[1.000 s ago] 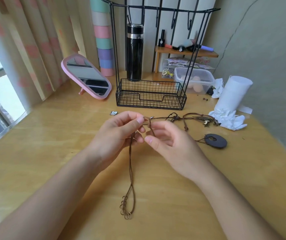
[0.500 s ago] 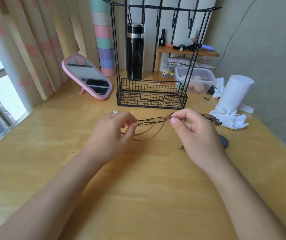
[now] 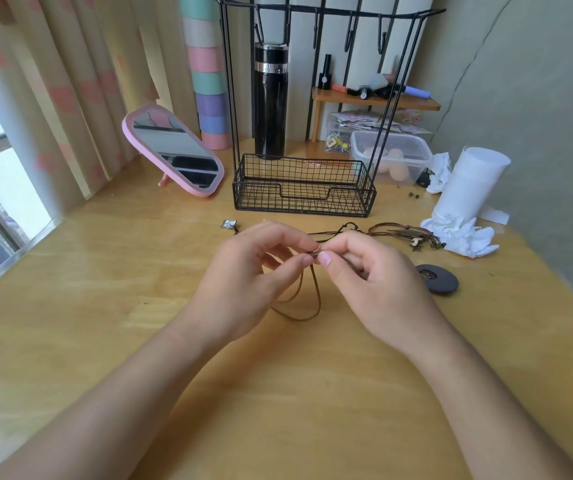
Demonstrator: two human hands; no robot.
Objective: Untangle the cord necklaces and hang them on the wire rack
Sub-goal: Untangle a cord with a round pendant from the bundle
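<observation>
The left hand (image 3: 252,275) and the right hand (image 3: 373,284) meet in the middle, just above the wooden table (image 3: 105,306). Each hand pinches the same brown cord necklace (image 3: 316,289) between its thumb and first finger, and the fingertips almost touch. A tiny shiny bit of the necklace sits right at the pinch. From there the cord hangs down between the two hands in a long thin loop, and the bottom of the loop lies on the table. The cord is brown and looks like a thin string. More dark cord runs from behind the fingers to a tangled pile of necklaces (image 3: 406,233) on the right. A dark round pendant (image 3: 439,282) lies just beside the right hand. The black wire rack (image 3: 304,202) stands behind the hands, and nothing hangs on its hooks.
</observation>
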